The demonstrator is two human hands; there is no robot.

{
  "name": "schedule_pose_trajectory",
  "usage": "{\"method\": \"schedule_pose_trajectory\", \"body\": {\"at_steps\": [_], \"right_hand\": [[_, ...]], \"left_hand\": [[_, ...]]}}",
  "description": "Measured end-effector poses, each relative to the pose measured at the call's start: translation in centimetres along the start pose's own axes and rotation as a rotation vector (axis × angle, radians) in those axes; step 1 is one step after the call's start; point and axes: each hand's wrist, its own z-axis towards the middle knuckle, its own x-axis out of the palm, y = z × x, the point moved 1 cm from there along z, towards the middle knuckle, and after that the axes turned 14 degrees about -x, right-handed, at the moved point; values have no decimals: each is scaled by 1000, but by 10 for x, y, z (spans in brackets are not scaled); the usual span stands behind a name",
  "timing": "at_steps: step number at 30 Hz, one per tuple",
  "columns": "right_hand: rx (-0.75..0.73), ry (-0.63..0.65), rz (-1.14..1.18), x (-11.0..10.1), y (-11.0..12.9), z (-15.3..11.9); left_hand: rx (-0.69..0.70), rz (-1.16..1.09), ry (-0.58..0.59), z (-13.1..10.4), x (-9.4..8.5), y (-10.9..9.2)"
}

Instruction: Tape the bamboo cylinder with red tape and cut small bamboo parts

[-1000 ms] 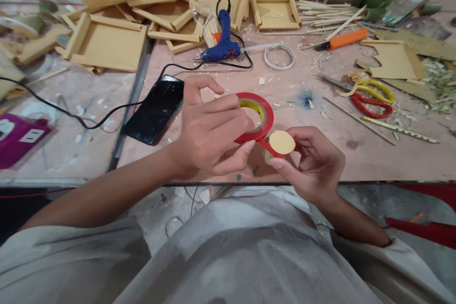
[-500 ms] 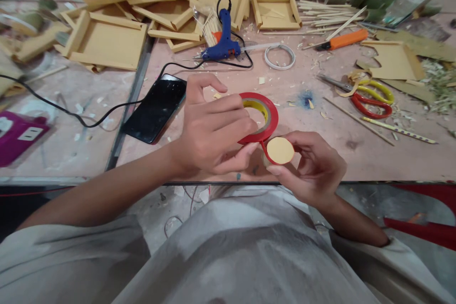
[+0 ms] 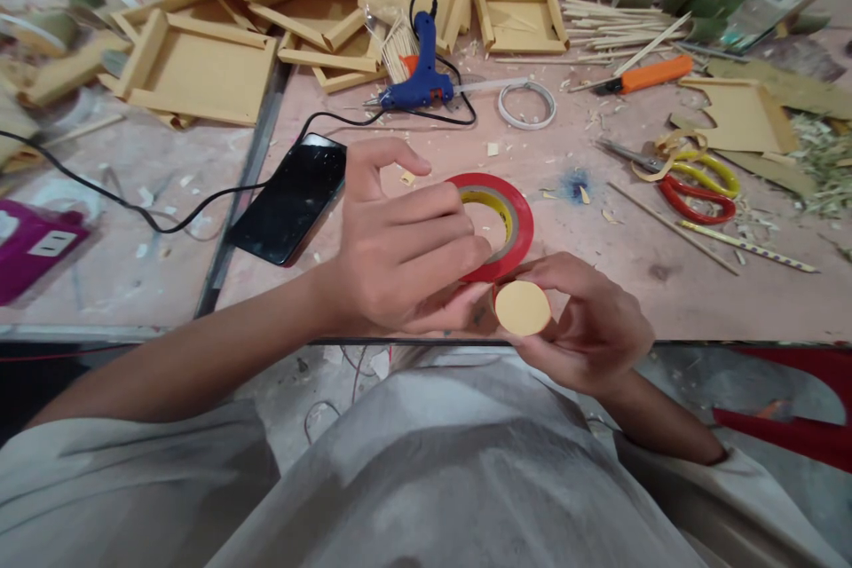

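My left hand [image 3: 413,240] grips a red tape roll [image 3: 519,217] by its left side, fingers curled over the ring and its yellow inner core. Between thumb and fingers of my right hand [image 3: 586,319] is a small round piece [image 3: 523,308] with a flat cream-coloured face and a red edge. The roll's lower edge is just above the round piece, and my left thumb tip is close to its left side. Any tape strip between them is mostly hidden now.
Behind my hands lie a blue glue gun [image 3: 419,80], a white tape ring [image 3: 525,104] and cardboard trays [image 3: 200,71]. A black phone [image 3: 293,200] is at left. Scissors [image 3: 698,182], an orange cutter [image 3: 656,74], thin sticks and a patterned pencil [image 3: 749,246] lie right.
The round piece and my right fingers have moved slightly down. The tape roll has shifted a little to the right and shows more of its ring.
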Motion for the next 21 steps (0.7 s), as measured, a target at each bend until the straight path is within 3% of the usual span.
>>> {"method": "schedule_pose_trajectory", "body": {"at_steps": [10,14,21], "right_hand": [[-159,96,-18,0,5,8],[-266,75,-67,3,6,15],[-477,17,-100,3,-2,8]], "left_hand": [[104,-13,-8,0,-2,3],[172,-34,-10,3,-3,0],[67,-64,64,-6,1,7]]}}
